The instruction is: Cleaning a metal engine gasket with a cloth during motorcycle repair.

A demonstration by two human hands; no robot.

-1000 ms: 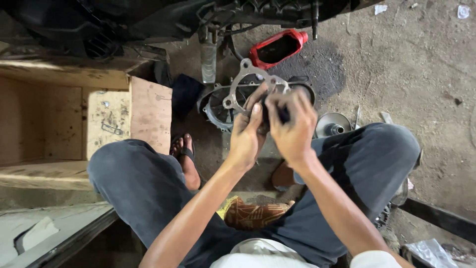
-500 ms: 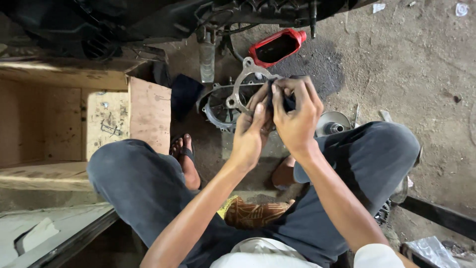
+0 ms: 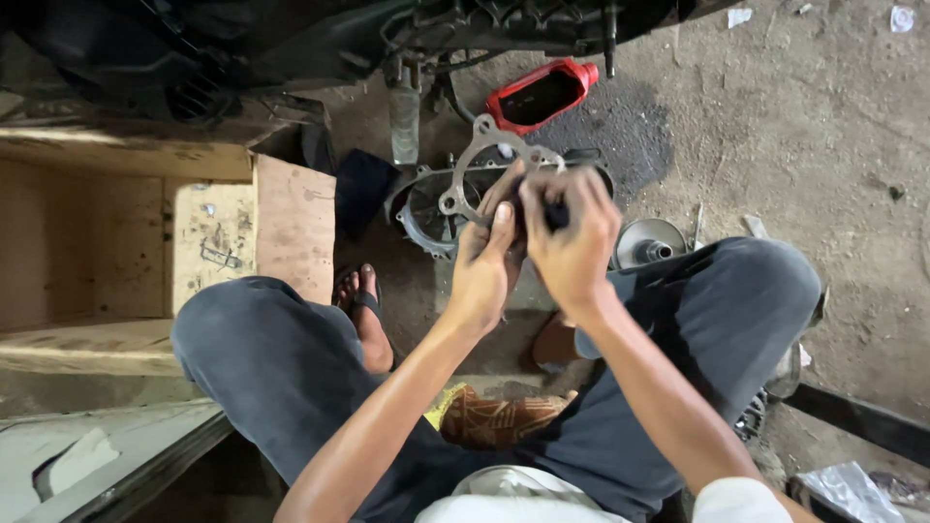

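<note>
Both hands meet in the middle of the view, above the floor (image 3: 823,174) and between the person's raised knees. The left hand (image 3: 484,271) is closed round the near edge of a thin grey gasket (image 3: 481,155), a flat, looped cut-out with bolt-hole ears; the thumb lies along the top and the other fingers curl under it. From those fingers the gasket runs up and away, toward the dark machine overhead, its long axis leaning slightly left, so that most of the loop stands free beyond the knuckles. The right hand (image 3: 572,247) sits just beside the left, touching or nearly touching it, and is clenched on a small dark object (image 3: 556,215) pinched between thumb and forefinger (too hidden by the fingers to say what kind). That object lies at the gasket's near right edge, so the right hand is the nearer one to the spot being worked, while the left merely steadies the piece. Directly beneath the gasket, on the floor, rests a round metal cover (image 3: 426,208), its open side up. A red bottle (image 3: 538,95) lies farther off beside a dark stain, a pulley (image 3: 651,242) stands just past the right knee, and an open wooden box (image 3: 145,242) is well apart to the left.
</note>
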